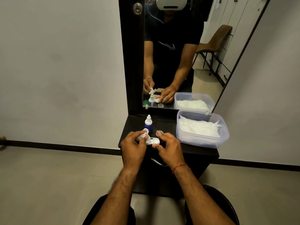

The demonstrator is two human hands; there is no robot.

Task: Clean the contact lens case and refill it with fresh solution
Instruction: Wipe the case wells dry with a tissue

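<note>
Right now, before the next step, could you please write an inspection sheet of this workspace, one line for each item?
Surface: dark shelf under a mirror.
Job's things: white lens case held at the shelf's front, one well open; solution bottle upright behind it; round lid lying right of the bottle.
Clutter: clear tub of white tissues on the right.
Grippers: left hand grips a tissue at the case; right hand pinches the case.
Cables: white headset cable, seen only in the mirror.
Surroundings: pale wall, tiled floor, chair reflected.
</note>
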